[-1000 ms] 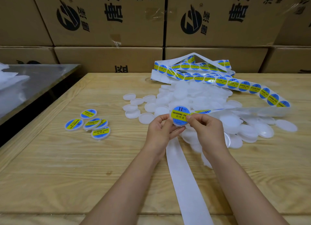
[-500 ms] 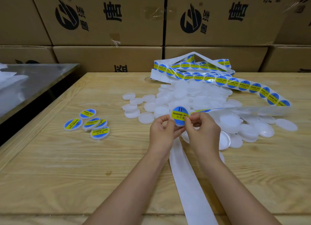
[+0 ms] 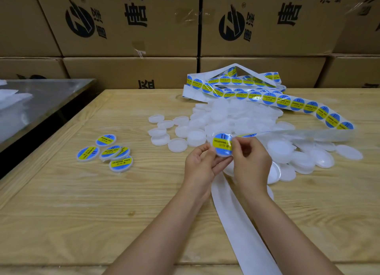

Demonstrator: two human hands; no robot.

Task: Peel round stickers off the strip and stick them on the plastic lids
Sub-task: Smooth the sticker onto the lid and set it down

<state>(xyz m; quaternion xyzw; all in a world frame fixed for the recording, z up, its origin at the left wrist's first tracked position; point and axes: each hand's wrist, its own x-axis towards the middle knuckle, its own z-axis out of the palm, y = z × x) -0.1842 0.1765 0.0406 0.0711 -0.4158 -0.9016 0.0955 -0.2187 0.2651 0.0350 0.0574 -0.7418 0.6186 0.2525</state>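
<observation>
Left hand [image 3: 202,163] pinches the light-looking, stiff lid [image 3: 223,154] by its rim; right hand [image 3: 253,159] pinches the flimsy sticker [image 3: 222,143] onto it.

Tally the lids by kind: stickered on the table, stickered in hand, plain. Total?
Finished lids, stickered, on the table: 5
Held lid, stickered, between left hand and right hand: 1
Plain lids: heaped and overlapping, cannot be counted
Total stickered: 6
</observation>
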